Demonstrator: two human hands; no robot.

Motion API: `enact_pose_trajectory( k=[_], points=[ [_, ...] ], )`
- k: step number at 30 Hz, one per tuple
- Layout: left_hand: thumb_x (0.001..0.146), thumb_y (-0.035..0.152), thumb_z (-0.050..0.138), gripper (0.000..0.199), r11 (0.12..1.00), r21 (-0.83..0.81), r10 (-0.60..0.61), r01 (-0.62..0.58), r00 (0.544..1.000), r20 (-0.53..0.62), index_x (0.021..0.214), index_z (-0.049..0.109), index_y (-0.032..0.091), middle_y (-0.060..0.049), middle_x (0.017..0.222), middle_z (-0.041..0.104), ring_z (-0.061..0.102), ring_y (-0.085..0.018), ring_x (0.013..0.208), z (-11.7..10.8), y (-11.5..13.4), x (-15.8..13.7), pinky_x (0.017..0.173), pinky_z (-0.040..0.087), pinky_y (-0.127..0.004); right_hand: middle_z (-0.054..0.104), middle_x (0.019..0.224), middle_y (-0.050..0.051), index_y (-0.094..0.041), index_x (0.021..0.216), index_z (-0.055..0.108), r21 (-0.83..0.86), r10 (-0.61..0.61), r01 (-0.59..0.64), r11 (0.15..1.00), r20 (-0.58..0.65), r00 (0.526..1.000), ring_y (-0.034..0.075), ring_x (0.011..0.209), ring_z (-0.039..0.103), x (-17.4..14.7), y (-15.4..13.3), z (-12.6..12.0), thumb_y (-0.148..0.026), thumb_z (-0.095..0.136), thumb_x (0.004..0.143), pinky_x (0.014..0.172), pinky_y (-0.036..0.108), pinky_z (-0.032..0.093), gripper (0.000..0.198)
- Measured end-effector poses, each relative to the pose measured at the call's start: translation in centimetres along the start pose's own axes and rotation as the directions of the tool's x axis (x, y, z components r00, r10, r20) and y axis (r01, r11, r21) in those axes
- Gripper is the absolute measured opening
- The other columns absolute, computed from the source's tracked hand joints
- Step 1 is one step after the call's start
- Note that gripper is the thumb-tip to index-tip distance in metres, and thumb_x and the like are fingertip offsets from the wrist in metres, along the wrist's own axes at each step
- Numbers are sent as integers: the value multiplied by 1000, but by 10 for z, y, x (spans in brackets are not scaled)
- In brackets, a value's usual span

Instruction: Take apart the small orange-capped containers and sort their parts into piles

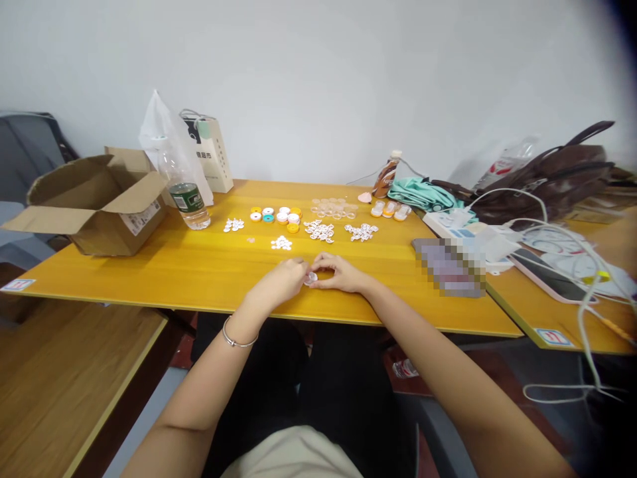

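A small clear round piece [311, 279] is between the fingertips of both hands, low over the table near its front edge. My left hand [284, 282], closed, grips it from the left. From the other side my right hand [341, 273] pinches it between thumb and fingers. Just beyond lies a heap of small white discs [281, 243], with white perforated pieces [319, 231] behind and to the right. Farther back are round white, yellow and teal cases [283, 215] and clear plastic cups [336, 208]. My fingers partly hide the held piece.
An open cardboard box [112, 219] and a water bottle [188, 202] stand at left. At right lie a phone [450, 265], a power strip [442, 229] with white cables, and a brown bag [547, 179]. A drink bottle [387, 176] stands at the back.
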State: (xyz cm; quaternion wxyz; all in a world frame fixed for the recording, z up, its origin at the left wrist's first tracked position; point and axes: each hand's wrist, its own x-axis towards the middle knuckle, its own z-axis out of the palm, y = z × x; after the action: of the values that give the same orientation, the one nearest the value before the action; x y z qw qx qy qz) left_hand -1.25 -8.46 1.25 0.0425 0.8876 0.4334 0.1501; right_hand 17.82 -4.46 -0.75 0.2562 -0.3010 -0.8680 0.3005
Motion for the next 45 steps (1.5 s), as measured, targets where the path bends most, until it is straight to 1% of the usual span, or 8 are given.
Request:
enact_pose_trajectory(
  k=[10,17,20,23,26,29,34,45],
  points=[
    [88,20,43,20,998,-47,46,-48,998,-48,91,62,17,-7,84,64,60,-18,77,-3,-5,-8,73,45,-27,54,91,3,-23,96,68,-5,25,-25,1000,26,999,17,88,52,0,-3,-2,-42,68,70,84,33,39,32],
    [83,21,50,13,996,-81,21,-29,994,-105,77,61,17,-5,75,63,57,-15,67,-1,-6,-9,63,42,-24,55,90,3,-23,97,68,-24,29,-29,999,20,999,18,88,53,0,-5,-3,-41,68,70,82,33,39,32],
    [82,19,50,12,993,-120,-19,-2,984,-177,78,61,16,-4,75,63,57,-14,67,-16,-22,-7,63,42,-23,56,92,4,-23,98,67,-31,37,-36,999,21,999,18,88,53,0,-6,-3,-39,69,70,82,33,39,33],
    [79,16,51,11,993,-95,-93,71,963,-251,76,61,15,-4,74,64,57,-14,66,-36,-54,2,64,42,-24,56,92,4,-22,98,67,-42,39,-38,998,25,999,18,88,53,0,-7,-3,-39,70,69,80,32,39,33],
    [75,16,52,9,990,-91,-125,108,969,-212,72,61,14,-4,71,64,56,-14,63,-42,-83,16,61,41,-24,57,92,4,-22,96,66,-43,35,-34,998,20,999,17,87,53,1,-6,-3,-40,70,68,79,31,40,34],
    [74,15,52,9,990,-97,-120,103,974,-191,70,60,14,-3,68,63,54,-13,61,-34,-96,28,58,40,-23,58,91,4,-22,95,66,-40,29,-28,999,17,999,17,86,53,1,-6,-2,-41,70,67,78,30,40,34],
    [76,15,50,11,992,-97,-100,79,967,-233,74,61,14,-4,74,61,54,-13,66,-19,-96,32,63,41,-23,58,90,4,-21,95,66,-41,33,-33,999,7,999,17,85,53,1,-6,-2,-43,70,67,77,30,40,36],
    [77,17,53,8,991,-121,-84,50,954,-288,73,60,15,-3,73,58,52,-13,65,-9,-101,35,63,41,-23,57,89,3,-21,94,64,-75,56,-55,996,10,998,16,83,52,1,-9,-2,-43,70,67,79,31,39,36]
  ],
)
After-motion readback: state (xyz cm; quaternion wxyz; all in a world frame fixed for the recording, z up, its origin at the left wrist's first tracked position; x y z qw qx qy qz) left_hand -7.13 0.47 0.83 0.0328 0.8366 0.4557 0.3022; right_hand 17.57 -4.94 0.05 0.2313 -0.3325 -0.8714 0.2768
